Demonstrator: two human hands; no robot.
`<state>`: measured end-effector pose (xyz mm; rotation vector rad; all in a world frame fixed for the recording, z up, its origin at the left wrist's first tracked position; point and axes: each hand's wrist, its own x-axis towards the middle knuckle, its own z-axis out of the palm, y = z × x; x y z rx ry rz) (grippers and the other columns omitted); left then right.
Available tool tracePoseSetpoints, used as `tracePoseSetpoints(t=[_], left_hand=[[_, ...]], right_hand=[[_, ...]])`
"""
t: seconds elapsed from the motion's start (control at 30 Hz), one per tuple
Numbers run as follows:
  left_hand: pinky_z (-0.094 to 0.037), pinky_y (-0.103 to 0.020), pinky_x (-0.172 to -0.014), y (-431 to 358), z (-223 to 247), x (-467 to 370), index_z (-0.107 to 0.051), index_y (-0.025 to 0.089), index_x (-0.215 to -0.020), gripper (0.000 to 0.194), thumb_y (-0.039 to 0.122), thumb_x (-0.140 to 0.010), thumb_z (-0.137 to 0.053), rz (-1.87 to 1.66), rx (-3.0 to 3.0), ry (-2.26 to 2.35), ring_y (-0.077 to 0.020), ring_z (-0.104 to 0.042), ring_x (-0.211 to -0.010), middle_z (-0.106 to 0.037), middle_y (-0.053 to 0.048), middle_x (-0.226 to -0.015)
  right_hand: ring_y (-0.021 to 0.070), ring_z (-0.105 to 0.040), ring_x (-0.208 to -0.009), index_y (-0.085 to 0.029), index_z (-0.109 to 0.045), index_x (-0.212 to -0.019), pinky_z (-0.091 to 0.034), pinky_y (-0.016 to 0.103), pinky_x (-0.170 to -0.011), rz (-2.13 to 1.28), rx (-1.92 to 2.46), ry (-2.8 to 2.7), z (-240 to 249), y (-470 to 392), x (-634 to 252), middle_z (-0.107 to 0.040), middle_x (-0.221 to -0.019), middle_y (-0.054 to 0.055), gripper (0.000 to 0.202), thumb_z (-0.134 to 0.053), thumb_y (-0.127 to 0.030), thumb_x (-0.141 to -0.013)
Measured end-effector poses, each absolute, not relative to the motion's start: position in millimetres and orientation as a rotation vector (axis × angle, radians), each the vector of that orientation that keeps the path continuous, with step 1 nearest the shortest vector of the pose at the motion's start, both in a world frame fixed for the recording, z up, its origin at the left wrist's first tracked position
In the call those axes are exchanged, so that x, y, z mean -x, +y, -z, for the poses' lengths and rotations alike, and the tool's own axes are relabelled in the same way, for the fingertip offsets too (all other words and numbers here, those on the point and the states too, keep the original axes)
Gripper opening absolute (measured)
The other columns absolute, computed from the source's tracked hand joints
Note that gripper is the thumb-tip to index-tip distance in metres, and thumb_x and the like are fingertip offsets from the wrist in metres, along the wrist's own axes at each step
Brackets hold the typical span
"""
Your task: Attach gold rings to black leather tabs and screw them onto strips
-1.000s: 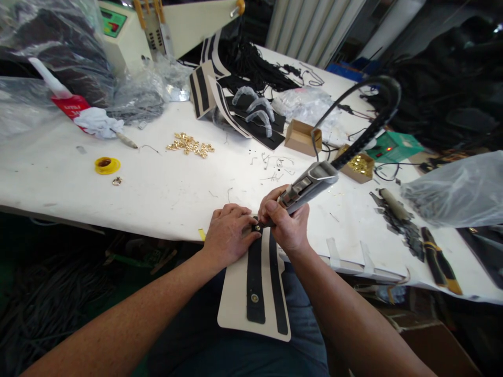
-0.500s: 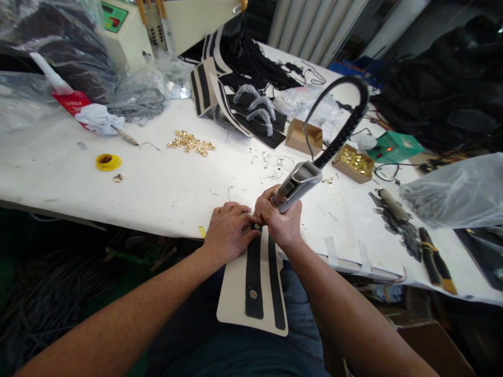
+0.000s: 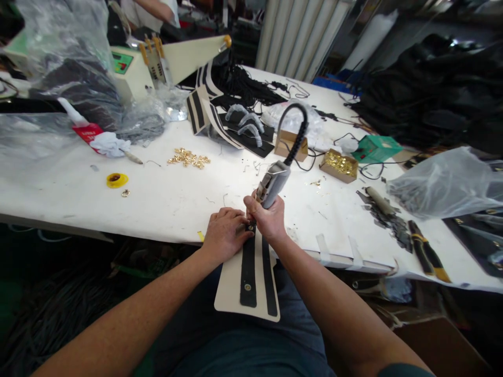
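Observation:
A grey electric screwdriver (image 3: pixel 273 180) with a thick black cord is gripped in my right hand (image 3: pixel 272 221), tilted with its tip down. Under it lies a flat beige panel (image 3: pixel 228 290) with two black strips, partly on the table edge and partly over my lap. My left hand (image 3: pixel 223 233) holds down the panel's far end, thumb and fingers closed around a small round metal fitting (image 3: pixel 250 228) on the wider black strip. Another round metal fitting (image 3: pixel 247 287) sits near that strip's near end. My fingers hide the screwdriver's tip.
Gold fittings (image 3: pixel 188 158) lie in a pile at left, near a yellow tape roll (image 3: pixel 117 180). A small box of gold pieces (image 3: pixel 338 166), a green device (image 3: pixel 375 149) and pliers (image 3: pixel 426 251) are at right. Striped panels (image 3: pixel 198 112) stand behind. Another person's arm (image 3: pixel 157 8) shows at the back.
The view has shifted, showing more of the table's back and another person's arm. The screwdriver stays in my right hand at the panel's far end, and its cord loop appears lower. Left hand's hold looks unchanged.

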<state>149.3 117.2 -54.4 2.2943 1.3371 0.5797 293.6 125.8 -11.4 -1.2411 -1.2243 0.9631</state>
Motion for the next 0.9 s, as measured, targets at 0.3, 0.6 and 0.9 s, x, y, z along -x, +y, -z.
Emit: tracePoseSetpoints(t=[0.3, 0.6, 0.9], left_hand=[[-0.039, -0.053, -0.111, 116.9, 47.1, -155.2, -0.067, 0.028, -0.134, 0.047, 0.040, -0.089, -0.075, -0.463, -2.340, 1.374, -0.0338, -0.050, -0.138, -0.065, -0.007, -0.146], [-0.051, -0.046, -0.102, 129.1, 30.2, -164.3, -0.071, 0.017, -0.130, 0.060, 0.039, -0.075, -0.084, -0.375, -2.194, 1.358, -0.0342, -0.066, -0.114, -0.070, -0.015, -0.126], [-0.056, -0.038, -0.091, 87.8, -4.9, -157.5, -0.074, 0.022, -0.114, 0.033, 0.029, -0.082, -0.074, -0.479, -1.997, 1.265, -0.0263, -0.074, -0.100, -0.080, -0.005, -0.110]], right_hand=[[0.0152, -0.055, -0.057, -0.019, -0.063, -0.078, -0.042, 0.027, -0.053, -0.900, 1.278, -1.335, -27.2, 118.7, -321.2, -0.058, -0.062, 0.000, 0.061, -0.069, -0.080, -0.079], [0.0273, -0.067, -0.099, -0.025, -0.070, -0.123, -0.047, 0.035, -0.082, -0.222, 2.174, -1.985, 6.8, 108.4, -422.7, -0.073, -0.113, 0.011, 0.038, -0.058, -0.052, -0.099], [0.0295, -0.062, -0.117, -0.018, -0.069, -0.132, -0.047, 0.044, -0.102, -0.243, 1.796, -1.727, 15.1, 60.2, -419.4, -0.070, -0.128, 0.015, 0.045, -0.072, -0.040, -0.093]])
